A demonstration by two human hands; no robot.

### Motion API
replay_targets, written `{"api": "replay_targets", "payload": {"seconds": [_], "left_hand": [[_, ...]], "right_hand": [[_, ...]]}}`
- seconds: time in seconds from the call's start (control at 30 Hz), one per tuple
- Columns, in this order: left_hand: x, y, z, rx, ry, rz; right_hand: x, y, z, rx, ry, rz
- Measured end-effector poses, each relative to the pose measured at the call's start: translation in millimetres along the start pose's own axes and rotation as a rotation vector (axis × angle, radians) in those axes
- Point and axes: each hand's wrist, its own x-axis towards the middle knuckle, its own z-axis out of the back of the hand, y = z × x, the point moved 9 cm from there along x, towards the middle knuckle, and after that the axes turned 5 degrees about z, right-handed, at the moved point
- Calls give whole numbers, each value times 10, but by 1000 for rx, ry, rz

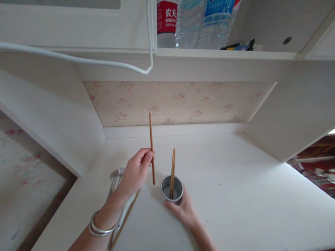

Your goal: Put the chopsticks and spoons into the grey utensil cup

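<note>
Between the thumb and fingers of my left hand is a wooden chopstick, held nearly upright, its lower end just left of a metal cup. My right hand is wrapped round the cup's right and near side. A pair of chopsticks stands in the cup, leaning together. Under my left forearm lie spoons, a white-handled utensil and another chopstick, partly hidden by the arm.
The white desk top spreads around the cup. Above it, a shelf holds several plastic bottles. A white cable hangs across the upper left. Side panels close in both sides.
</note>
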Motion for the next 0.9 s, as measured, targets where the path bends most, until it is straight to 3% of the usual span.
{"api": "replay_targets", "payload": {"seconds": [0.13,0.33,0.53,0.9], "left_hand": [[57,47,-380,-79,49,-29],[-38,447,-764,12,100,-4],[-210,663,-883,31,128,16],[-297,672,-899,-17,192,44]], "right_hand": [[7,35,-16,21,22,19],[8,61,6,-25,12,49],[28,77,-4,-26,33,68],[25,60,-21,15,28,47]]}}
